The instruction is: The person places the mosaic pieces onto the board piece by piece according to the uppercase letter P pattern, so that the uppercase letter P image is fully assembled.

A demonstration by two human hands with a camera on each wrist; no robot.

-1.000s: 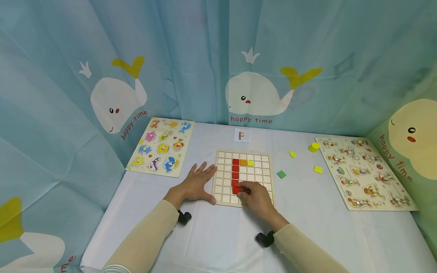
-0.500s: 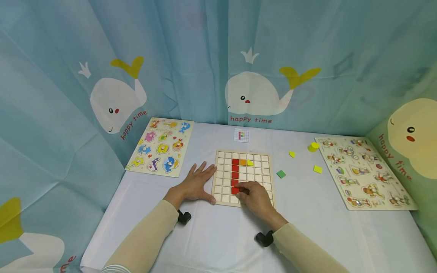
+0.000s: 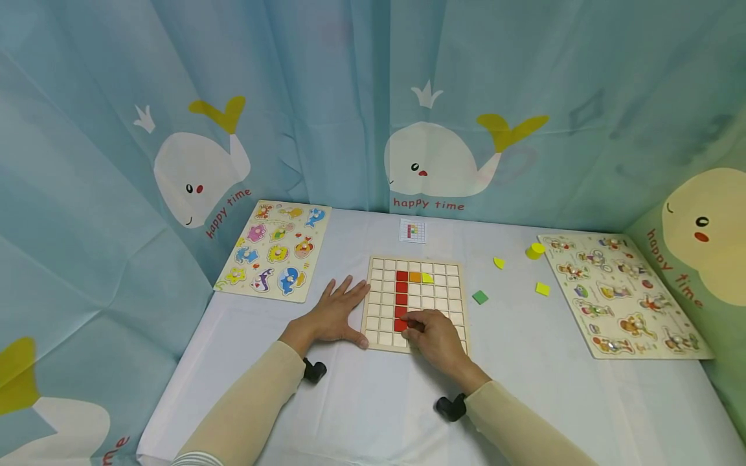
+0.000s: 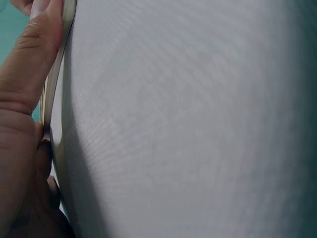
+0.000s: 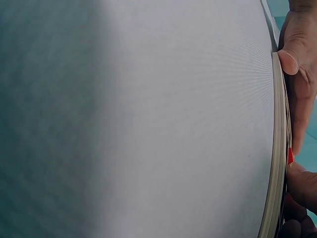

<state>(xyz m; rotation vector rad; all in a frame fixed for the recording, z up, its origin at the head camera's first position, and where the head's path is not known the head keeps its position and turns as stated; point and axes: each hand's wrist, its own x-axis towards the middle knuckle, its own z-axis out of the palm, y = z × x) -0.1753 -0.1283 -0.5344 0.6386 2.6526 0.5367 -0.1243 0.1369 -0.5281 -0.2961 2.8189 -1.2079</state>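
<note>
A wooden grid board (image 3: 373,262) lies flat on the table. Down one of its columns runs a line of red square tiles (image 3: 401,288), with an orange tile (image 3: 415,277) and a yellow tile (image 3: 428,278) beside the top one. My right hand (image 3: 438,338) pinches the lowest red tile (image 3: 400,325) at its right side, thumb and forefinger curled; that tile sits in its cell. In the right wrist view this red tile (image 5: 290,155) shows by the thumb. With fingers spread, my left hand (image 3: 335,317) rests against the board's left edge.
Right of the board lie a green tile (image 3: 480,298), a yellow square (image 3: 542,289), a yellow quarter-round piece (image 3: 498,263) and a yellow cylinder (image 3: 535,251). A pattern card (image 3: 412,231) lies behind it. Picture puzzles stand left (image 3: 274,252) and right (image 3: 623,298).
The lowest red tile has shifted slightly left and now lines up with the column. My right hand still touches it, and my left hand has stayed in place.
</note>
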